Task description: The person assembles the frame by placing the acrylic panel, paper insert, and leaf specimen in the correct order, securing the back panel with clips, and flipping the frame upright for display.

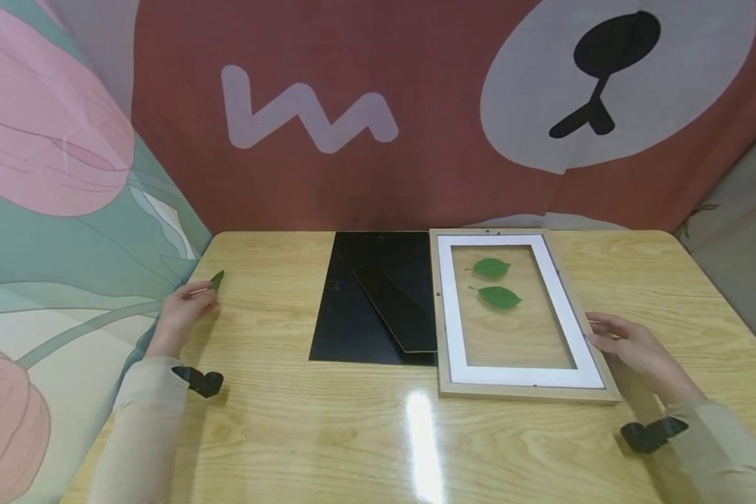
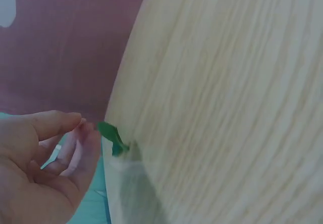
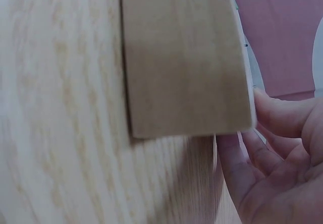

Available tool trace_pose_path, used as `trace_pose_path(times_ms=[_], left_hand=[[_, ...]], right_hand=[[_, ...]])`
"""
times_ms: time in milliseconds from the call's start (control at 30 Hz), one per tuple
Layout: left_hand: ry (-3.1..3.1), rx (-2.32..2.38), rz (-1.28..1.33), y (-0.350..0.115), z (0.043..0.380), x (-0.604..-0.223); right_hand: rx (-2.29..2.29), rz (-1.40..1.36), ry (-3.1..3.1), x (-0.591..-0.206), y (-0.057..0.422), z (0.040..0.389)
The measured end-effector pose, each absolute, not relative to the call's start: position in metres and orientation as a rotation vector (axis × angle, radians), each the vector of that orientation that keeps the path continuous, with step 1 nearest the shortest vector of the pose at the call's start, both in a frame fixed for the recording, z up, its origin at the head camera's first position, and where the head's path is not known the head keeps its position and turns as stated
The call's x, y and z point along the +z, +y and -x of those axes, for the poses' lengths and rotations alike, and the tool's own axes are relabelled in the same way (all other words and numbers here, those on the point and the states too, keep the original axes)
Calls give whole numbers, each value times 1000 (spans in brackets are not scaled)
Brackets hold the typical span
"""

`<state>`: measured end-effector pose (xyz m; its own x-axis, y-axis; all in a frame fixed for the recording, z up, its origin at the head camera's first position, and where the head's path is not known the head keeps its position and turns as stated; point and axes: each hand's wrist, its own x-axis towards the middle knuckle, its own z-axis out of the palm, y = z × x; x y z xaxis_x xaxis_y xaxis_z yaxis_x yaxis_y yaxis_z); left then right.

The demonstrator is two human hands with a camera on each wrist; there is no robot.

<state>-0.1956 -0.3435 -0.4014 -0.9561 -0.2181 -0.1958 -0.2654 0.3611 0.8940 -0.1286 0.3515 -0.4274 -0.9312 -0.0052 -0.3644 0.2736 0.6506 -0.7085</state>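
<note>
Between thumb and fingertips, my left hand (image 1: 185, 311) pinches a small green leaf (image 1: 217, 280) at the table's left edge. In the left wrist view the leaf (image 2: 113, 138) looks bent and sticks out past the fingertips over the wood. My right hand (image 1: 630, 350) holds the right side of a light wooden picture frame (image 1: 444, 336), thumb at its rim and fingers along its outer side. Inside the frame's white mat (image 1: 460, 350) lie two green leaves, an upper leaf (image 1: 491, 267) and a lower leaf (image 1: 500, 297), both with stems to the left.
A black backing board (image 1: 346, 322) lies flat left of the frame, touching or slightly under it, with its black stand (image 1: 400, 311) slanting across. Patterned cloth (image 1: 327, 182) hangs behind the wooden table (image 1: 277, 420) and along its left side.
</note>
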Motion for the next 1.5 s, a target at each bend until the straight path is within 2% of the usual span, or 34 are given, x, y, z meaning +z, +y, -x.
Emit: trace_pose_path(times_ms=[300,667,1500], left_hand=[[2633,1683,571,-350,199,-407],[2686,1344,574,-357,204,-422],[2899,1161,579,-346,214,-434]], right_hand=[[-1168,-236,2509,-425,350,128],[-1167,-195,2547,-426,349,128],[-1147,-200,2560,-426,349,129]])
